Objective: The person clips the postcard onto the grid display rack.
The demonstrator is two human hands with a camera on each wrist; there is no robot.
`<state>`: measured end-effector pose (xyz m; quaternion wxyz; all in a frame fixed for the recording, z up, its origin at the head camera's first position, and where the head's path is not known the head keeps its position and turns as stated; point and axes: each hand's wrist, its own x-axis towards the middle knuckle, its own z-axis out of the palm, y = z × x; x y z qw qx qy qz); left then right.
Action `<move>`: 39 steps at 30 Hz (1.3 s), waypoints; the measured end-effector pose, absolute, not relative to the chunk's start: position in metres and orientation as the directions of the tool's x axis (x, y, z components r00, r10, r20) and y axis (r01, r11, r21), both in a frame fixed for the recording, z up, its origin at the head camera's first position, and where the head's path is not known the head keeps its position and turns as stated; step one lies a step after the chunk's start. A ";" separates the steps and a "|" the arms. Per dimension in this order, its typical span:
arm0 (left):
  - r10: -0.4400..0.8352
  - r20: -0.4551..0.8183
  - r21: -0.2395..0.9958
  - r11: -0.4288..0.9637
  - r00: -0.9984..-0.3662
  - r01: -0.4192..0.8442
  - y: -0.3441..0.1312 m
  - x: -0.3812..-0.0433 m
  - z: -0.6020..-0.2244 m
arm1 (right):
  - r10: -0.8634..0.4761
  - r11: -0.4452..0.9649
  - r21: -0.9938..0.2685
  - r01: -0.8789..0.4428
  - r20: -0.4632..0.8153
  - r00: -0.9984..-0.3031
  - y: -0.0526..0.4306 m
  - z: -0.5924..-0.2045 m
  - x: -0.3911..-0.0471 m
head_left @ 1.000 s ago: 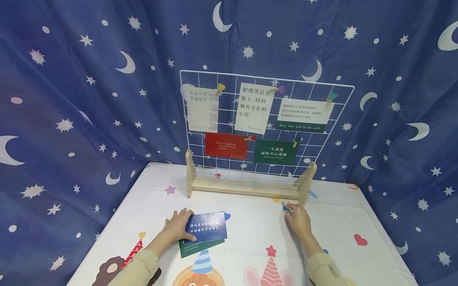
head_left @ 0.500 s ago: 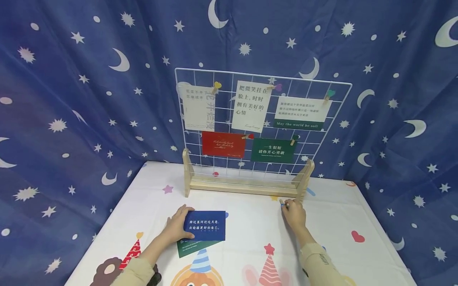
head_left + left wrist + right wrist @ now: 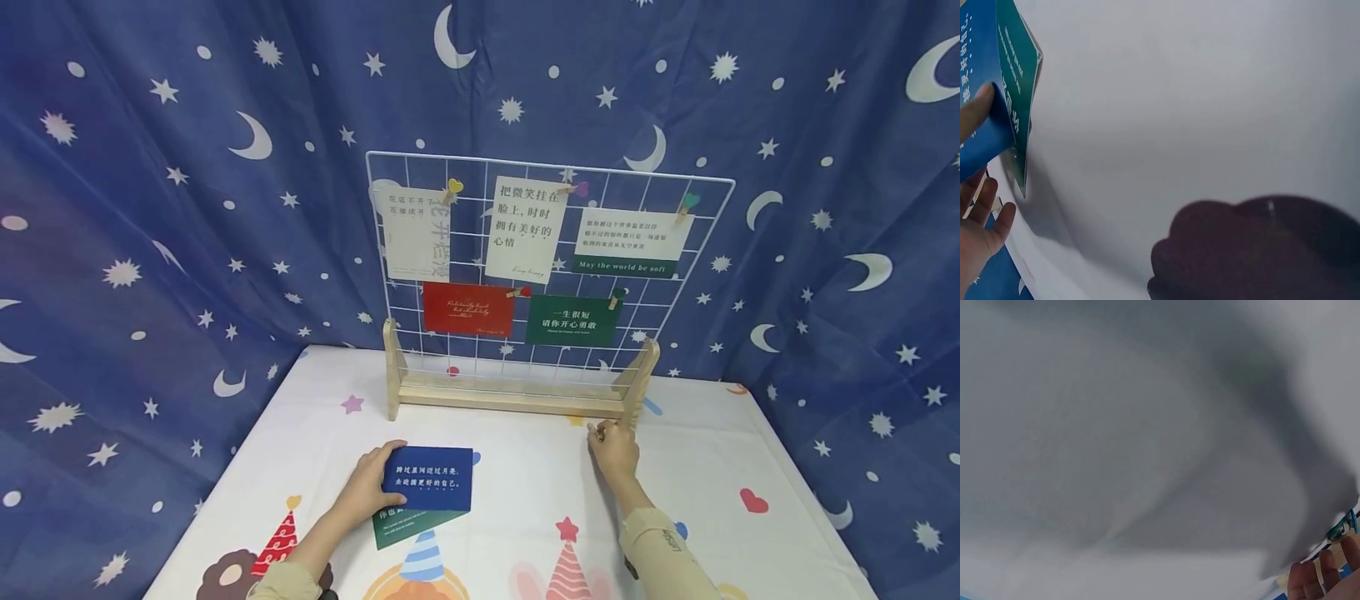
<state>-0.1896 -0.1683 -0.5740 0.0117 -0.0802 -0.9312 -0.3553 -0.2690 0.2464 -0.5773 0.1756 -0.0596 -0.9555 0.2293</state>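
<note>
My left hand (image 3: 367, 483) grips a blue card (image 3: 429, 477) with white writing, thumb on its face and fingers at its left edge. A green card (image 3: 420, 523) lies partly hidden under the blue one. In the left wrist view, the thumb presses on the blue card (image 3: 982, 69), and the green card (image 3: 1019, 87) shows behind it. Close to the right foot of the rack, my right hand (image 3: 617, 450) pinches a small wooden clothespin (image 3: 597, 432), mostly hidden by the fingers. The right wrist view catches only some fingers (image 3: 1313, 578) at its lower right corner.
A white wire grid rack (image 3: 551, 167) on a wooden base (image 3: 510, 400) stands at the back. Several cards hang there on heart clips, among them a red card (image 3: 468, 309) and a green one (image 3: 573, 321). A starry blue curtain (image 3: 187, 250) closes off the back and sides.
The blue card has been turned square and now covers more of the green card. My right hand has shifted slightly left, and the clothespin's blue heart has gone out of sight.
</note>
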 end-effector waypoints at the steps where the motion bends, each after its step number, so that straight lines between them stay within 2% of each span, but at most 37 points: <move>1: 0.140 0.080 0.667 0.728 -0.987 0.157 -0.168 -0.189 -0.574 | 0.194 0.889 -0.457 0.034 0.307 -0.932 0.246 -0.578 -0.269; 10: 0.179 0.063 0.700 0.693 -0.982 0.171 -0.164 -0.186 -0.571 | 0.171 0.912 -0.407 0.048 0.271 -0.947 0.243 -0.581 -0.269; 18: 0.234 0.030 0.777 0.606 -0.972 0.170 -0.158 -0.184 -0.571 | 0.194 0.894 -0.441 0.078 0.224 -0.955 0.240 -0.578 -0.266; 31: 0.315 0.070 0.830 0.508 -0.947 0.230 -0.149 -0.189 -0.568 | 0.232 0.879 -0.467 0.094 0.248 -0.941 0.239 -0.579 -0.265; 39: 0.317 0.077 0.872 0.439 -0.945 0.218 -0.144 -0.191 -0.566 | 0.229 0.877 -0.474 0.078 0.270 -0.935 0.238 -0.580 -0.263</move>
